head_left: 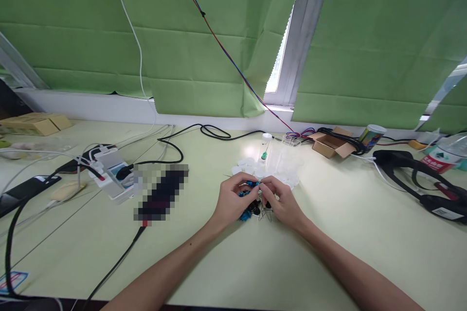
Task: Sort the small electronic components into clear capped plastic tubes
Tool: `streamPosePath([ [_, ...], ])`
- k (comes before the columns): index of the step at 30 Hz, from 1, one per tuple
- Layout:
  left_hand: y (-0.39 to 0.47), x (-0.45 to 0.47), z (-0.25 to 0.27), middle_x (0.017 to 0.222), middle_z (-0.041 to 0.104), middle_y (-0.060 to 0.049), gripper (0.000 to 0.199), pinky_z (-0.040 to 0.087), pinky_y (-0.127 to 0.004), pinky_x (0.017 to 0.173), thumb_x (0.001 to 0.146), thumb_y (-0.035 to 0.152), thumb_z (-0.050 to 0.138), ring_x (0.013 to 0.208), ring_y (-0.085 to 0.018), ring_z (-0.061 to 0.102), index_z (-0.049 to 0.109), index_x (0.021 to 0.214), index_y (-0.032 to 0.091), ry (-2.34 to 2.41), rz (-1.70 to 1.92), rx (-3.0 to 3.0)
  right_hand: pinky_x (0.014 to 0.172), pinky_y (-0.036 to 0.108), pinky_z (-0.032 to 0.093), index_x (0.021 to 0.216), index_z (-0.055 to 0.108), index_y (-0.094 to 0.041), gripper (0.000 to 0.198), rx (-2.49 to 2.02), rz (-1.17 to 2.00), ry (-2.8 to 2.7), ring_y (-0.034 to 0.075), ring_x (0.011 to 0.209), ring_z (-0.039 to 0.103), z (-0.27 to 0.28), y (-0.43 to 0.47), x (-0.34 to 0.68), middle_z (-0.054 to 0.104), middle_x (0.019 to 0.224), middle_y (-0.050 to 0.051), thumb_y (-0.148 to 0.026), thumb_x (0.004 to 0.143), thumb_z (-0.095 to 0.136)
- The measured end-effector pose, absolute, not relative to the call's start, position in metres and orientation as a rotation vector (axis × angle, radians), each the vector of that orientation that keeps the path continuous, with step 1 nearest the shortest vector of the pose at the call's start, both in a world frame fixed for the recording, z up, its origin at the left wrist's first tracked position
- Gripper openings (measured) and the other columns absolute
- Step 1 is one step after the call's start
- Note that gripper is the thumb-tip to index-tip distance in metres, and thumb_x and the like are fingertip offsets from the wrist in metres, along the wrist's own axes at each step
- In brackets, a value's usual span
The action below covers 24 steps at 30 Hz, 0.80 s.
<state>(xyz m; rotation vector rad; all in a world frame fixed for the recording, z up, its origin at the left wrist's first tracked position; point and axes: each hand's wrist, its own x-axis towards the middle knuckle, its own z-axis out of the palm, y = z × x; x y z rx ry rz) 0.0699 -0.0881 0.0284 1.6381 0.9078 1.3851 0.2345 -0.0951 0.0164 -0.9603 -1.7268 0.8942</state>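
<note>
My left hand (233, 198) is closed, thumb and fingers pinching a small blue electronic part (251, 183). My right hand (282, 200) meets it fingertip to fingertip, its thumb and forefinger closed at the part's right end; exactly what they grip is too small to make out. Under and between both hands lies a pile of small blue and black components (256, 208) with thin metal legs, partly hidden by the fingers. Just beyond the hands are white round caps (246, 162) and a clear plastic case (285, 161). A green-tipped piece (264, 155) stands among them.
To the left lie a pixelated dark device (162, 194) on a black cable and a white power strip (111, 175). At the back right are an open cardboard box (330, 143), a printed can (372, 137), a black headset (419, 180) and a bottle (443, 155).
</note>
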Motion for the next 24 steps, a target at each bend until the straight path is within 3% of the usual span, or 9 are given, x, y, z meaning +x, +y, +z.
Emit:
streamPosePath([
  [15,-0.0895,0.0712,0.0302,0.087,0.068,-0.005,0.009,0.057,-0.027,0.072,0.079,0.022,0.068,0.084,-0.017,0.065,0.069,0.087,0.018,0.881,1.377,1.68,0.06,0.028,0.042,0.066,0.051,-0.021,0.044,-0.993,0.813,-1.759,0.015,0.056,0.051,0.0151,-0.0931,0.2343,0.056,0.059,0.0,-0.045,0.101,0.039],
  [20,-0.0894,0.0722,0.0306,0.086,0.069,-0.005,0.009,0.057,-0.027,0.072,0.078,0.023,0.069,0.082,-0.017,0.066,0.069,0.086,0.018,0.893,1.386,1.673,0.06,0.028,0.042,0.064,0.051,-0.021,0.048,-1.008,0.789,-1.768,0.015,0.056,0.052,0.0152,-0.0931,0.2341,0.056,0.058,0.0,-0.047,0.101,0.037],
  [24,-0.0888,0.0716,0.0294,0.087,0.068,-0.005,0.009,0.057,-0.027,0.072,0.079,0.022,0.068,0.083,-0.016,0.065,0.069,0.087,0.018,0.889,1.394,1.665,0.06,0.027,0.043,0.075,0.055,-0.02,0.037,-0.975,0.837,-1.745,0.015,0.057,0.053,0.016,-0.093,0.2345,0.056,0.06,-0.001,-0.043,0.101,0.041],
])
